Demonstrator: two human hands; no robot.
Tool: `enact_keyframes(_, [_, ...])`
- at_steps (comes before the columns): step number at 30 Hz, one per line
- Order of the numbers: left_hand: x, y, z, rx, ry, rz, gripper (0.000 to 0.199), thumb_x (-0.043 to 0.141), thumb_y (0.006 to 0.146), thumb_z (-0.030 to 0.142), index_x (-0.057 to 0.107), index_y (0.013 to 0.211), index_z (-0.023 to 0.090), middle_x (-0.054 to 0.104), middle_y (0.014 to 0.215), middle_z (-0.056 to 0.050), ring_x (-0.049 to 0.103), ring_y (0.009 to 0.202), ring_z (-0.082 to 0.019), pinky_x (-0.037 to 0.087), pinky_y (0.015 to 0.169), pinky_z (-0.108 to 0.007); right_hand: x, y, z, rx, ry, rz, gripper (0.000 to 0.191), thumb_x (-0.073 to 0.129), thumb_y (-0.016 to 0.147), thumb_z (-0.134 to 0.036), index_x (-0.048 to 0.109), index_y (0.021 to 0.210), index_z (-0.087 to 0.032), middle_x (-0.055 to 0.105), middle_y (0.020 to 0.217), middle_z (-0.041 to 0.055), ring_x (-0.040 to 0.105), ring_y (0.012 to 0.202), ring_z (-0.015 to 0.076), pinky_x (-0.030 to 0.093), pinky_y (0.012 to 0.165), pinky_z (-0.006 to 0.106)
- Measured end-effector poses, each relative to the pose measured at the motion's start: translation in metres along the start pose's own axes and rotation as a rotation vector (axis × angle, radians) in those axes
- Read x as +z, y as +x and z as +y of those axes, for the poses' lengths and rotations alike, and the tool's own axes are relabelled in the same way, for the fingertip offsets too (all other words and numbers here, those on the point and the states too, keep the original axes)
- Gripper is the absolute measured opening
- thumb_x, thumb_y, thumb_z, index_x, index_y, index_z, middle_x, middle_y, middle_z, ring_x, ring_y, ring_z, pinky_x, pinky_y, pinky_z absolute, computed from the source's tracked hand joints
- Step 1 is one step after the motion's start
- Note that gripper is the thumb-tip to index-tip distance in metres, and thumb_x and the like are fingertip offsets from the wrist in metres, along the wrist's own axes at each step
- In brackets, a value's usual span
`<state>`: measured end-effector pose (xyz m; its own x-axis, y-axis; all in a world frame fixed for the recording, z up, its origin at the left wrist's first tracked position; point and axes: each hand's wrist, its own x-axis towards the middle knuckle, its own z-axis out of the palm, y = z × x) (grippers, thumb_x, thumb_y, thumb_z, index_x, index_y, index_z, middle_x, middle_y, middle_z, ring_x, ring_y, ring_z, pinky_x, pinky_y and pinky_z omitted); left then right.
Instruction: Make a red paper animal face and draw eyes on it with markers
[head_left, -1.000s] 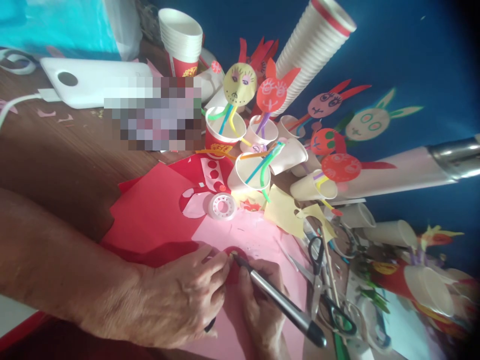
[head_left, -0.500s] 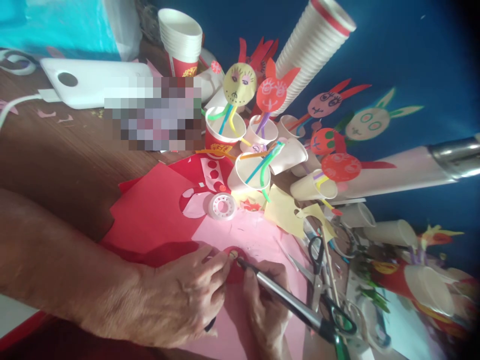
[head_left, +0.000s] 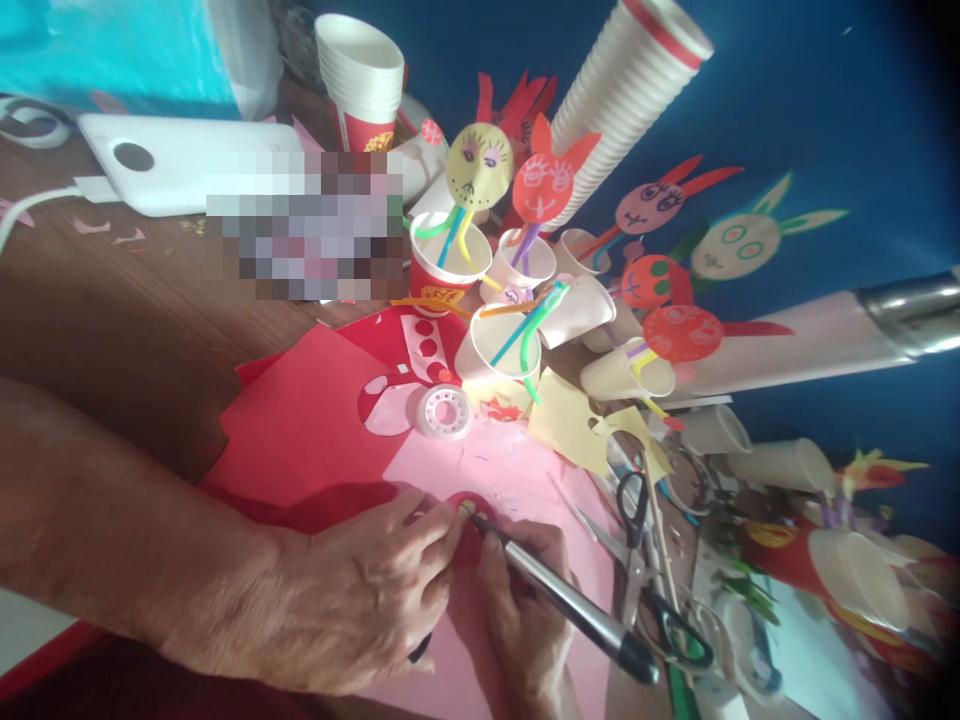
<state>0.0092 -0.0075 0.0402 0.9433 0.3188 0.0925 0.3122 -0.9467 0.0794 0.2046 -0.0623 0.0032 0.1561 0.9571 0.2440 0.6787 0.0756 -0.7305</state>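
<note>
My right hand (head_left: 529,600) grips a silver and black pen (head_left: 570,595). Its tip meets a small pale spot on a red paper disc (head_left: 471,545), which lies on a pink paper sheet (head_left: 480,460). From the left, my left hand (head_left: 360,590) bends over the disc, its fingertips pressing the edge close to the pen tip. A small black piece pokes out beneath that hand's palm; what it is stays hidden. Just beyond my fingers lies a white ring-shaped roll (head_left: 445,411). Part of the disc is covered by my fingers.
Behind stand several paper cups (head_left: 499,345) holding straws and paper rabbit faces (head_left: 545,178). Scissors (head_left: 636,550) lie to the right among clutter. Red paper (head_left: 292,420) spreads at left, with a white power bank (head_left: 187,165) beyond it. A tall cup stack (head_left: 622,100) leans at the back.
The pen's rear end has swung slightly left and down, and its tip has shifted a little left on the disc. My left hand stays in place.
</note>
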Motion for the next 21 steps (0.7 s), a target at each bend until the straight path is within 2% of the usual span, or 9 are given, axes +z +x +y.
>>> enact_keyframes(7, [0.0003,-0.0008,-0.0021,0.028,0.004,0.042,0.048,0.047,0.100,0.051,0.074,0.115,0.014,0.071,0.122,-0.017,0.058,0.116,-0.036,0.046,0.092,-0.049,0.0023,-0.0006,0.0009,-0.003,-0.004,0.023,0.005,0.062,0.092,-0.025,0.058,0.090,-0.024,0.067,0.066,-0.0051,0.064,0.049,0.0104,0.052,0.049,0.018])
enact_keyframes(11, [0.0015,-0.0007,-0.0033,0.037,0.010,0.047,0.047,0.047,0.100,0.051,0.074,0.113,0.015,0.073,0.118,-0.016,0.058,0.117,-0.036,0.050,0.090,-0.050,0.0007,-0.0010,0.0012,0.015,0.004,-0.023,0.006,0.064,0.091,-0.023,0.057,0.090,-0.023,0.065,0.062,-0.0067,0.062,0.046,0.0095,0.050,0.046,0.017])
enact_keyframes(14, [0.0028,-0.0002,-0.0031,0.053,0.018,0.041,0.049,0.044,0.101,0.052,0.075,0.109,0.015,0.073,0.115,-0.015,0.060,0.115,-0.035,0.053,0.088,-0.048,0.0005,-0.0005,0.0011,-0.007,-0.004,0.013,0.005,0.063,0.091,-0.023,0.058,0.090,-0.023,0.064,0.063,-0.0066,0.061,0.046,0.0090,0.049,0.046,0.017])
enact_keyframes(17, [0.0032,-0.0003,-0.0016,0.028,0.047,0.049,0.050,0.044,0.101,0.054,0.075,0.109,0.016,0.073,0.117,-0.014,0.059,0.116,-0.035,0.052,0.090,-0.049,0.0018,-0.0006,0.0021,-0.034,0.002,0.029,0.004,0.062,0.091,-0.022,0.059,0.090,-0.023,0.066,0.067,-0.0047,0.063,0.049,0.0099,0.051,0.048,0.018])
enact_keyframes(21, [0.0030,-0.0011,0.0009,0.000,0.051,0.071,0.050,0.054,0.095,0.059,0.075,0.111,0.017,0.072,0.121,-0.015,0.056,0.119,-0.035,0.047,0.094,-0.050,0.0026,-0.0026,0.0039,-0.010,0.014,0.015,0.006,0.064,0.090,-0.021,0.058,0.090,-0.023,0.066,0.066,-0.0052,0.063,0.048,0.0101,0.052,0.048,0.019])
